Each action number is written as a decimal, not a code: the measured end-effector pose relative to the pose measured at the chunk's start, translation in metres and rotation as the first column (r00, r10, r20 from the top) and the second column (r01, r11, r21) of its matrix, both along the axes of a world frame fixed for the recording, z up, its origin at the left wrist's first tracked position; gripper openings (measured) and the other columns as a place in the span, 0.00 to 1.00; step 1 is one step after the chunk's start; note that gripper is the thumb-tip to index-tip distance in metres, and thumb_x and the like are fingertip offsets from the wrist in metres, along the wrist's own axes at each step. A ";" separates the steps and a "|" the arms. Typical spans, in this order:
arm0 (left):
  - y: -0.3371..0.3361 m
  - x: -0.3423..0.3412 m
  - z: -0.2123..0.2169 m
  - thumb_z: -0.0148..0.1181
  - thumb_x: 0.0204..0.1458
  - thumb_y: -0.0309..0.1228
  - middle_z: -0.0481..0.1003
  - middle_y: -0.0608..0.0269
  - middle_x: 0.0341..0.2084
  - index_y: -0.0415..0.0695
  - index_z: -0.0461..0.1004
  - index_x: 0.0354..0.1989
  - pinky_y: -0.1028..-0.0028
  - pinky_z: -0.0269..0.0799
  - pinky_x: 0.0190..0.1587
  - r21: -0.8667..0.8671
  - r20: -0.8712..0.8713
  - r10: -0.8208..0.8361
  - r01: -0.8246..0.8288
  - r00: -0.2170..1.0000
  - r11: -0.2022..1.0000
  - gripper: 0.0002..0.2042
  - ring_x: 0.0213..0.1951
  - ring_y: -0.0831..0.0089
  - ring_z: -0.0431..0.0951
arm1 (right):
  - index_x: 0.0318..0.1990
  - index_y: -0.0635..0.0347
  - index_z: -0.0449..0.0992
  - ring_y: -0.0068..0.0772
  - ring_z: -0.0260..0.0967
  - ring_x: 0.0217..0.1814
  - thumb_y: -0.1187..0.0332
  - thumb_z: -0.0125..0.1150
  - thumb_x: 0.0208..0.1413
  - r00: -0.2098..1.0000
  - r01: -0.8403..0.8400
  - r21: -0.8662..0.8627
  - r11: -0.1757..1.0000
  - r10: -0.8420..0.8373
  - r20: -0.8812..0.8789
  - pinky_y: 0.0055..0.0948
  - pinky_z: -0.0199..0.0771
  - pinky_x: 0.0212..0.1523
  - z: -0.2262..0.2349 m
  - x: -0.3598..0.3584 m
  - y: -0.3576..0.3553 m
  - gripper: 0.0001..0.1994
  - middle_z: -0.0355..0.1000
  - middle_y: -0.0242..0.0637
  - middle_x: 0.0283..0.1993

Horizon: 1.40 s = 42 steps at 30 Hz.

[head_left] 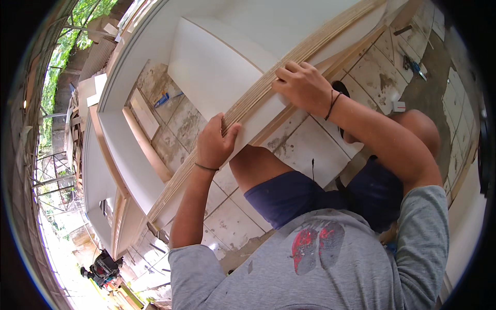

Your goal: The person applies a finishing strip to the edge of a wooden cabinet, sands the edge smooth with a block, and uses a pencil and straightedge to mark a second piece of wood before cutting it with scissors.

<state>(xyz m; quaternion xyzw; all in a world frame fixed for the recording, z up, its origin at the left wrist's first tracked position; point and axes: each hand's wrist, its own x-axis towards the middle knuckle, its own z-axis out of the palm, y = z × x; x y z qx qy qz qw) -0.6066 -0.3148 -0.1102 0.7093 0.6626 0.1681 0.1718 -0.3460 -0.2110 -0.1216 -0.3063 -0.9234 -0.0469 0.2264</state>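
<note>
A long white-faced board with a bare, layered plywood edge (248,105) runs diagonally in front of me, part of a large white cabinet-like frame. My left hand (215,143) is wrapped over this edge, thumb on the near face and fingers on the far side. Farther up along the same edge, my right hand (304,89) rests with its fingers curled tightly. Whatever lies under those fingertips is hidden. Inside the frame, a white divider panel (206,67) meets the board from behind.
A blue-handled tool (162,99) lies on the tiled floor (178,126) within the frame. Another tool (413,67) and a small white box (399,106) are on the floor at right. A dark machine (105,267) stands at lower left. Stacked boards (75,124) lean at far left.
</note>
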 end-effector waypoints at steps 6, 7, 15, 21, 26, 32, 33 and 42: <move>0.001 -0.012 0.003 0.60 0.48 0.34 0.72 0.44 0.41 0.30 0.65 0.51 0.63 0.73 0.43 0.060 -0.109 -0.233 0.240 0.966 0.969 0.25 0.42 0.52 0.75 | 0.27 0.52 0.75 0.32 0.68 0.44 0.70 0.58 0.42 1.000 -0.024 0.051 0.998 0.025 -0.008 0.33 0.72 0.40 0.001 0.003 0.002 0.03 0.69 0.31 0.36; 0.000 -0.013 0.002 0.60 0.48 0.34 0.72 0.44 0.41 0.30 0.65 0.51 0.63 0.73 0.43 0.060 -0.110 -0.222 0.230 0.969 0.971 0.25 0.42 0.52 0.75 | 0.27 0.52 0.75 0.32 0.68 0.44 0.70 0.58 0.42 1.000 -0.024 0.060 0.998 0.024 -0.007 0.32 0.71 0.40 0.002 0.003 0.001 0.03 0.69 0.31 0.36; -0.005 -0.005 0.001 0.60 0.47 0.31 0.72 0.45 0.42 0.33 0.64 0.52 0.62 0.73 0.42 0.084 -0.190 -0.182 0.200 0.965 0.976 0.24 0.42 0.51 0.74 | 0.29 0.52 0.75 0.31 0.66 0.43 0.65 0.60 0.40 0.990 -0.131 0.068 0.989 0.127 0.054 0.34 0.68 0.39 0.013 -0.022 0.009 0.07 0.67 0.31 0.35; -0.006 -0.003 -0.002 0.61 0.47 0.33 0.73 0.49 0.42 0.37 0.64 0.54 0.63 0.72 0.45 -0.018 -0.178 -0.112 0.110 0.978 0.994 0.25 0.43 0.53 0.74 | 0.31 0.53 0.73 0.34 0.66 0.45 0.63 0.63 0.33 0.907 -0.397 -0.192 0.897 0.416 0.064 0.40 0.63 0.51 0.020 -0.092 0.000 0.13 0.67 0.33 0.37; -0.047 -0.055 0.008 0.63 0.47 0.37 0.74 0.54 0.43 0.41 0.64 0.57 0.55 0.66 0.54 0.131 -0.262 -0.103 0.141 0.960 0.981 0.28 0.45 0.58 0.75 | 0.38 0.54 0.75 0.36 0.66 0.48 0.61 0.63 0.34 0.923 -0.334 -0.186 0.924 0.361 0.137 0.41 0.62 0.52 0.023 -0.049 0.028 0.18 0.69 0.35 0.40; -0.112 -0.114 0.013 0.66 0.44 0.43 0.76 0.62 0.44 0.45 0.67 0.56 0.49 0.54 0.62 0.069 -0.382 0.019 0.008 0.924 0.998 0.30 0.47 0.66 0.75 | 0.39 0.58 0.73 0.36 0.66 0.48 0.63 0.62 0.34 0.913 -0.333 -0.194 0.923 0.367 0.176 0.41 0.59 0.56 0.035 -0.027 0.046 0.20 0.68 0.38 0.42; -0.118 -0.120 0.010 0.66 0.44 0.43 0.76 0.62 0.44 0.45 0.67 0.56 0.49 0.54 0.62 0.073 -0.380 0.032 -0.005 0.924 0.997 0.30 0.47 0.66 0.75 | 0.39 0.58 0.73 0.36 0.66 0.48 0.63 0.62 0.34 0.908 -0.345 -0.192 0.919 0.378 0.180 0.41 0.59 0.56 0.034 -0.035 0.044 0.20 0.68 0.38 0.42; -0.124 -0.133 0.011 0.65 0.43 0.51 0.76 0.65 0.43 0.47 0.72 0.50 0.44 0.48 0.62 0.031 -0.290 0.173 -0.171 0.941 0.985 0.28 0.47 0.67 0.74 | 0.39 0.55 0.72 0.32 0.68 0.42 0.54 0.64 0.33 0.798 -0.450 -0.355 0.819 0.547 0.251 0.36 0.59 0.46 0.028 -0.151 -0.015 0.23 0.70 0.35 0.38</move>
